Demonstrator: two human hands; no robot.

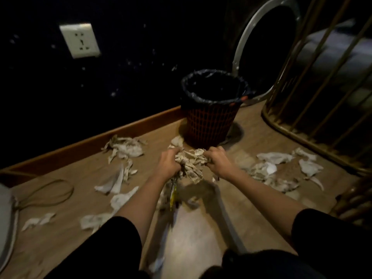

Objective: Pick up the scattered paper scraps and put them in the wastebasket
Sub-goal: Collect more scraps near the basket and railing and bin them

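A crumpled wad of paper scraps (pixel 192 162) is squeezed between my left hand (pixel 169 162) and my right hand (pixel 218 161), just above the wooden floor. Right behind the wad stands the red mesh wastebasket (pixel 209 125), lined with a black bag and open at the top. More torn scraps lie on the floor: a pile at the left by the skirting (pixel 125 148), several strips at the lower left (pixel 116 184), and a spread at the right (pixel 281 170). A thin strip with yellow print (pixel 173 195) hangs from the wad.
A dark wall with a white socket (pixel 80 40) rises behind the floor. A round metal-rimmed mirror (pixel 265 47) leans behind the basket. A gold wire frame (pixel 322 97) stands at right. A cable (pixel 50 195) and a white object (pixel 6 224) lie at left.
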